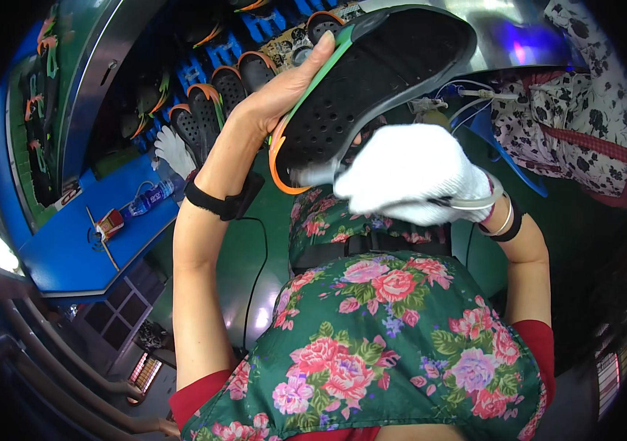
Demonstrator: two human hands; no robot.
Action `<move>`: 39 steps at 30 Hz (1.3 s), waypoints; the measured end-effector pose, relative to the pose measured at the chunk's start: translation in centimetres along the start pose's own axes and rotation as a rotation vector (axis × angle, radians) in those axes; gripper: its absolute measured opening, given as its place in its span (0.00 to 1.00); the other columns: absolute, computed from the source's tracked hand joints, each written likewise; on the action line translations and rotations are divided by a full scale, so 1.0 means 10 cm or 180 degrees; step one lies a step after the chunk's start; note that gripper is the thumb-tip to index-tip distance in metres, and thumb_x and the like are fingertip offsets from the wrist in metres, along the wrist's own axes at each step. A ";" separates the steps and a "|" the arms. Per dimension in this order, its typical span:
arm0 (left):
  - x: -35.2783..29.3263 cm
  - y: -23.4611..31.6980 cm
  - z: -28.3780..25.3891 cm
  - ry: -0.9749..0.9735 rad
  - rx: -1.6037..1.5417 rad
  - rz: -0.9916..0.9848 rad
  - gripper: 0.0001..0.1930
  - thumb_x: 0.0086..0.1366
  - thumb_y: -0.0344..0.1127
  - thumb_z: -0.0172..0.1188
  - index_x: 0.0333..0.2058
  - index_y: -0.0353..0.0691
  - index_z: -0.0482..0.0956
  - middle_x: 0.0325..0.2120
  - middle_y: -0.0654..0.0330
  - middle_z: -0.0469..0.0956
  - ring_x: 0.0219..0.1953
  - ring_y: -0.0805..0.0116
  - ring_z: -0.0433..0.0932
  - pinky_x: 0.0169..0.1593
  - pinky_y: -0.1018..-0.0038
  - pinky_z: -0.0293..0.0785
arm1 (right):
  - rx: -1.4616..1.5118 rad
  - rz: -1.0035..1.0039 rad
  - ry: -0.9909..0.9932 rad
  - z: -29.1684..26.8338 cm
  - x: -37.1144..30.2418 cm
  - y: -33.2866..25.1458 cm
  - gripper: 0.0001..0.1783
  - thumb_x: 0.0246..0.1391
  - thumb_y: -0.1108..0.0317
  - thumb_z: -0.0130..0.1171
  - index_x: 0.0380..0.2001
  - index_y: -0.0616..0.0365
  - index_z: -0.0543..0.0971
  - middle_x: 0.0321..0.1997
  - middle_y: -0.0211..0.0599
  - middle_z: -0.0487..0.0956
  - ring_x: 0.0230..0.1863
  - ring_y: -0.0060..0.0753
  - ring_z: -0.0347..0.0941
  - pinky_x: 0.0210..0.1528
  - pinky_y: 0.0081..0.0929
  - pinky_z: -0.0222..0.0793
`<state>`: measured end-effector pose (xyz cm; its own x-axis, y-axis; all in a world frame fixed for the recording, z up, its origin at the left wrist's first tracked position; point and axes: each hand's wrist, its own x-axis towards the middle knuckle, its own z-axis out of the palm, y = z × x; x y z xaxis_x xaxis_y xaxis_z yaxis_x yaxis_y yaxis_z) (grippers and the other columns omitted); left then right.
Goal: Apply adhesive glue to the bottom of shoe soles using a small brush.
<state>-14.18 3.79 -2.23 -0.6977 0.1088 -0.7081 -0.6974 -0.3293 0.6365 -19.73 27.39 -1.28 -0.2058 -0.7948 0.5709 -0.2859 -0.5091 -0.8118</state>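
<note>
Basically, right of the blue tabletop (59, 253), bare left hand (280, 95) is closed on the edge of the black shoe (383, 88), thumb along the green rim, fingers mostly hidden behind. Shoe's up in the air beyond the floral apron (343, 345), tilted; looks like light, flexible rubber or foam, not fragile, maybe slick if wet, so I'd grip the rim and back up the sole. White-gloved right hand (410, 175) is wrapped round a slim tool (315, 175), blurred tip at the orange-rimmed end.
</note>
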 end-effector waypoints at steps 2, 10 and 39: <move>0.02 0.03 0.00 0.0298 0.0037 0.0088 0.44 0.67 0.74 0.51 0.57 0.34 0.80 0.43 0.50 0.86 0.38 0.67 0.88 0.42 0.70 0.89 | -0.0318 0.0194 -0.0025 0.00 -0.03 0.04 0.11 0.49 0.74 0.69 0.38 0.53 0.87 0.42 0.35 0.88 0.39 0.41 0.83 0.43 0.35 0.79; -0.10 -1.45 -1.42 0.0089 -0.3793 0.0886 0.33 0.79 0.58 0.41 0.66 0.35 0.71 0.61 0.49 0.76 0.59 0.54 0.78 0.64 0.60 0.75 | 0.0788 0.0879 0.1707 0.02 0.49 -0.15 0.09 0.49 0.82 0.72 0.36 0.65 0.88 0.41 0.44 0.88 0.44 0.36 0.86 0.50 0.32 0.82; -0.18 -0.56 0.69 -0.2741 -0.4567 0.1760 0.53 0.65 0.72 0.51 0.75 0.37 0.51 0.75 0.35 0.48 0.77 0.38 0.49 0.77 0.44 0.43 | -0.1678 0.0335 0.1474 -0.32 0.36 -0.65 0.15 0.52 0.72 0.72 0.45 0.57 0.87 0.45 0.38 0.87 0.40 0.39 0.83 0.43 0.33 0.79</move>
<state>-10.10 11.88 -2.41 -0.9915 -0.0274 0.1272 -0.0201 -0.9337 -0.3576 -21.62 28.85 6.43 -0.6006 -0.5492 0.5811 -0.6335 -0.1165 -0.7649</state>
